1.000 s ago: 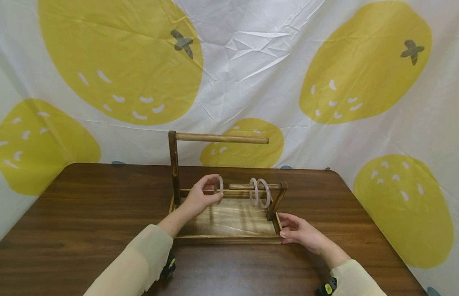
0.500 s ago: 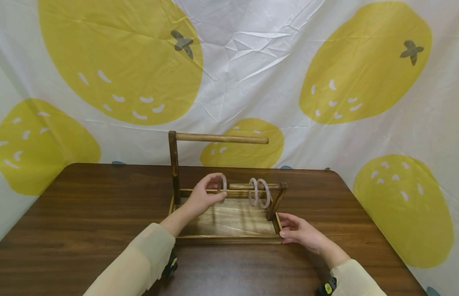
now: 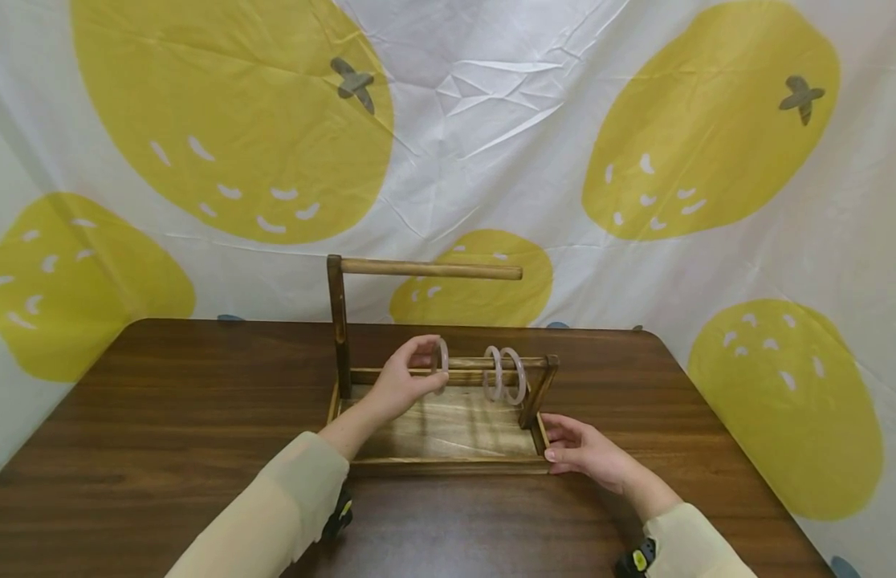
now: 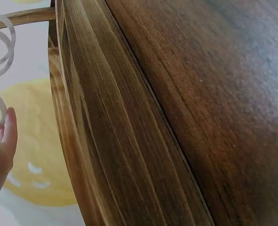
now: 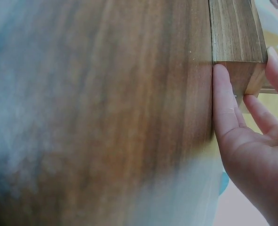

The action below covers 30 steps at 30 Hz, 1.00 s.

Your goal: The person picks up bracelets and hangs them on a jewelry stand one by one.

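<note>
A wooden bangle stand (image 3: 441,466) sits on the table, with a tall arm at left and a shorter rod (image 3: 466,363) carried by a post at right. Two pale, translucent bangles (image 3: 516,377) hang on that rod near its post. My left hand (image 3: 399,381) pinches a third, similar bangle (image 3: 442,368) between thumb and fingers, upright at the rod's free left end. In the left wrist view the held bangle (image 4: 1,110) shows at the left edge, partly cut off. My right hand (image 3: 588,456) rests against the stand's right end, fingers extended along its outer side, thumb at the front corner.
The stand's upper rod (image 3: 433,270) reaches rightward above the left hand and carries nothing. Its shallow tray base (image 3: 448,425) has a low rim. A lemon-patterned cloth (image 3: 491,160) hangs behind the brown wooden table (image 3: 166,417).
My left hand has moved slightly right with the held bangle, bringing it up to the shorter rod's free end. The right hand and the two hanging bangles have stayed in place.
</note>
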Tool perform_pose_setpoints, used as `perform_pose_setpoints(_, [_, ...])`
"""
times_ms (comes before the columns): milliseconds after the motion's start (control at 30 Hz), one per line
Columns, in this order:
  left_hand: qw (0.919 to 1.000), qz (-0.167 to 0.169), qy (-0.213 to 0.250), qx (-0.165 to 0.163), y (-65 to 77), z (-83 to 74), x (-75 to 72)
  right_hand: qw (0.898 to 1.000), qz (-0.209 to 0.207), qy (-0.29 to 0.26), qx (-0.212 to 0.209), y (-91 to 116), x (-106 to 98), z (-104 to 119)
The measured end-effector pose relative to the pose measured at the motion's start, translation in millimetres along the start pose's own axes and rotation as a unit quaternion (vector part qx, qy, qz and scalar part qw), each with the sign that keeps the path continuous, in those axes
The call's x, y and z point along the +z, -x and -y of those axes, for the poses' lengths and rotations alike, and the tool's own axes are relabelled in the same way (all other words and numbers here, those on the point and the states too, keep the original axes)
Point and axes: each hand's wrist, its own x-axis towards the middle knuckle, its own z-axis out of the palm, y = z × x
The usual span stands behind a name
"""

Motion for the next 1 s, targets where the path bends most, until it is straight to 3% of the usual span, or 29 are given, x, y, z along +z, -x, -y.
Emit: perform_pose_setpoints(1000, [0.9997, 0.004, 0.009, 0.021, -5.8, -9.4, 17.0, 1.0, -0.002, -0.001, 0.002, 0, 0, 1])
